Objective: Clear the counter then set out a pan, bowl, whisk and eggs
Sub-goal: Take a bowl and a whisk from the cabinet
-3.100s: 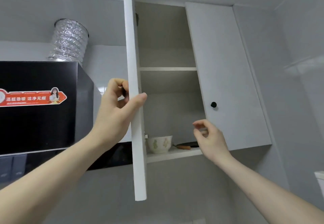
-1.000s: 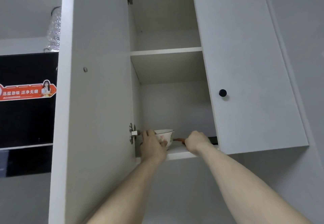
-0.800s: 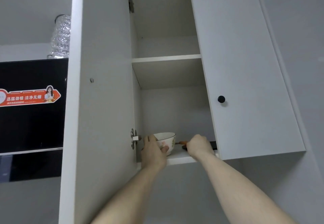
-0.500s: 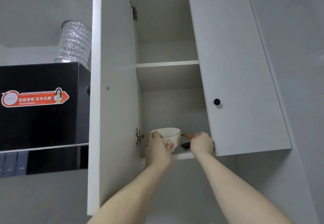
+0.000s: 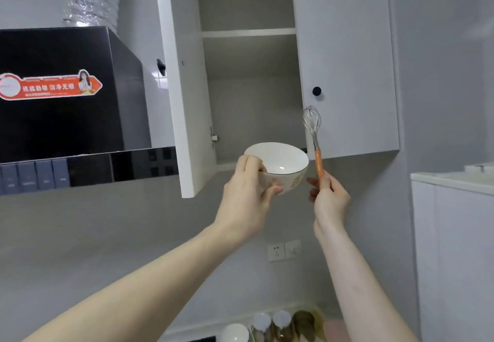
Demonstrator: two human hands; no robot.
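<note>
My left hand (image 5: 247,194) grips a white bowl (image 5: 280,163) with a patterned outside, thumb over its near rim, just below the open wall cupboard (image 5: 251,55). My right hand (image 5: 330,200) holds a small wire whisk (image 5: 312,125) upright by its orange handle, right of the bowl. Both are held in the air in front of the cupboard's lower shelf. No pan or eggs are in view.
The cupboard's left door (image 5: 184,87) stands open, its right door (image 5: 347,60) closed. A black range hood (image 5: 66,95) with a foil duct hangs at left. Wall sockets (image 5: 284,250) sit below. Jars (image 5: 280,324) stand at the bottom edge. A white cabinet (image 5: 454,234) is at right.
Both hands reached onto the lower shelf, took hold of the bowl and the whisk, and have drawn them out and down. The view has tilted lower.
</note>
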